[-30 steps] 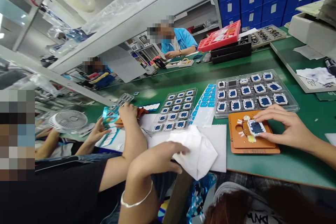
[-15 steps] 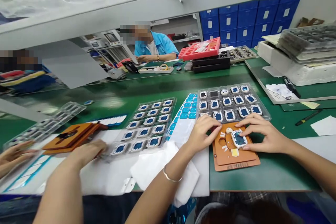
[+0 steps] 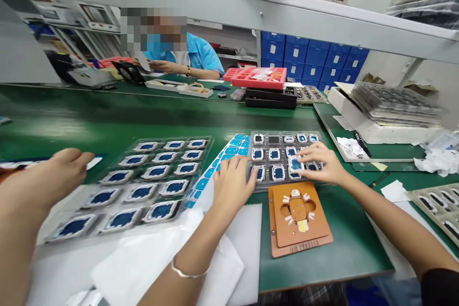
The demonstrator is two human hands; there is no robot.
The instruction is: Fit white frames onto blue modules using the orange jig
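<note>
1. Right now the person's right hand (image 3: 317, 160) is over the clear tray (image 3: 319, 180) of small parts, fingertips pinched on one blue-faced part (image 3: 295, 164) in the tray's near rows.
2. Their left hand (image 3: 233, 184) rests at the tray's left edge, fingers loosely curled with the tips touching the rim; it grips nothing that I can make out. A thin bangle (image 3: 186, 272) sits on that wrist.
3. Just in front of the tray lies an orange fixture plate (image 3: 299, 222) with a cross-shaped cut-out; its seat is bare, and neither hand touches it.
4. Between this tray and the next one lies a sheet of blue stickers (image 3: 215, 167), partly under the left hand.
5. To the left sits a second clear tray (image 3: 143, 179) filled with the same blue-faced parts; a co-worker's hand (image 3: 53, 177) hovers by its far-left corner.
6. White cloth or paper (image 3: 150, 258) is spread along the near edge of the green bench (image 3: 143, 114).
7. Across the bench a person in a blue shirt (image 3: 195, 55) sits working, with a red tray (image 3: 256, 76) on a black stack beside them.
</note>
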